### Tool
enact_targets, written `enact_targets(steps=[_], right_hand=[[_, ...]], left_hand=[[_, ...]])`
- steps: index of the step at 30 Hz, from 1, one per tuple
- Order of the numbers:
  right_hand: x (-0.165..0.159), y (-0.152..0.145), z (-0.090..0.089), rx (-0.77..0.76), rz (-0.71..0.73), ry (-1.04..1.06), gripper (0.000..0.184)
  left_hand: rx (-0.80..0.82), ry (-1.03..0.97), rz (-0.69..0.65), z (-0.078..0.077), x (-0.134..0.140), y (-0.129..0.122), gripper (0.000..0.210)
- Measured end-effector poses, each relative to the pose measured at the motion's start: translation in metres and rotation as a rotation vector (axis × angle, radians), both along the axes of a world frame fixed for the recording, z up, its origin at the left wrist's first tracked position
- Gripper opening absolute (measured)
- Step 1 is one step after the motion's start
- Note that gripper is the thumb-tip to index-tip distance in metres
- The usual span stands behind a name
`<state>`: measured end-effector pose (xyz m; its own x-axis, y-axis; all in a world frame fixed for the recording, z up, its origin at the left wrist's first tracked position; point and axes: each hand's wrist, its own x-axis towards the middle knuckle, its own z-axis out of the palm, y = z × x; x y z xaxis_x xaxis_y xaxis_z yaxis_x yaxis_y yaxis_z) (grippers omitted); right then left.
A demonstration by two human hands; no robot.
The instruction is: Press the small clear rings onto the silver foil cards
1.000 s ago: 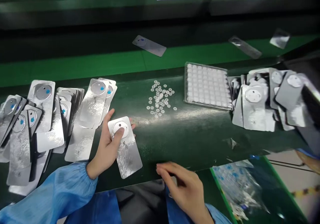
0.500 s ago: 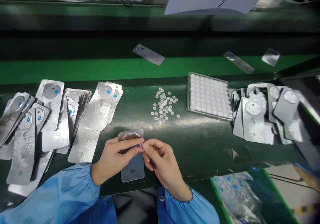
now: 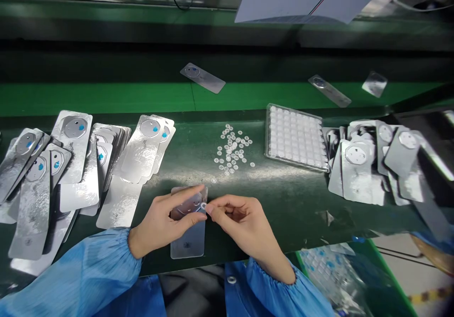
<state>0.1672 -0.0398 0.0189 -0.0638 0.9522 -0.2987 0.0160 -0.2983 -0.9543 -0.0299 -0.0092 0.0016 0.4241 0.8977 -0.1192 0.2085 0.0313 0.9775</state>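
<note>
My left hand [image 3: 161,225] holds a silver foil card [image 3: 187,225] flat over the near edge of the dark green worktop [image 3: 283,199], thumb and fingers [image 3: 187,195] closed on its upper end, where a round raised window sits. My right hand [image 3: 244,222] comes in from the right with thumb and forefinger pinched on a tiny white ring [image 3: 203,206], and that ring sits right at the card's upper right edge, touching or all but touching it; I cannot tell which. The lower half of the card sticks out below my left palm, toward my body.

Just beyond my hands lies a loose scatter of small white rings [image 3: 232,149]. To its right stands a clear tray [image 3: 296,137] filled with rows of the same pale pieces. Farther right is a heap of foil cards with white round windows [image 3: 376,163]. On my left, fanned stacks of foil cards with blue dots [image 3: 81,161] cover the worktop. Three single cards lie apart on the bright green belt [image 3: 106,97] behind. Both my sleeves are blue.
</note>
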Motion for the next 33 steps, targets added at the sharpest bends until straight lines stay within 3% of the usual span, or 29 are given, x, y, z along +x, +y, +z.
enact_targets(steps=[4, 13, 19, 24, 28, 31, 33], right_hand=[[-0.011, -0.004, -0.003, 0.054, -0.073, -0.116, 0.029], [-0.023, -0.006, -0.005, 0.051, -0.120, -0.189, 0.031], [-0.007, 0.006, -0.003, -0.114, 0.049, -0.191, 0.051], [0.007, 0.014, -0.020, -0.144, 0.065, -0.087, 0.056], [0.018, 0.000, -0.034, -0.097, 0.012, 0.063, 0.055], [0.022, -0.016, -0.042, -0.022, -0.052, 0.087, 0.055], [0.019, -0.022, -0.045, 0.029, -0.076, 0.078, 0.055]], left_hand=[[-0.074, 0.038, -0.017, 0.003, 0.000, -0.002, 0.094], [-0.127, -0.068, -0.012, -0.006, -0.001, -0.008, 0.118], [-0.205, -0.313, -0.004, -0.002, -0.001, -0.009, 0.102], [-0.391, -0.244, 0.093, -0.002, 0.002, 0.000, 0.085], [-0.501, -0.242, 0.179, 0.001, 0.009, 0.003, 0.079], [-0.527, -0.279, 0.227, 0.020, 0.003, 0.031, 0.089], [-0.386, -0.252, 0.291, 0.043, -0.011, 0.078, 0.090]])
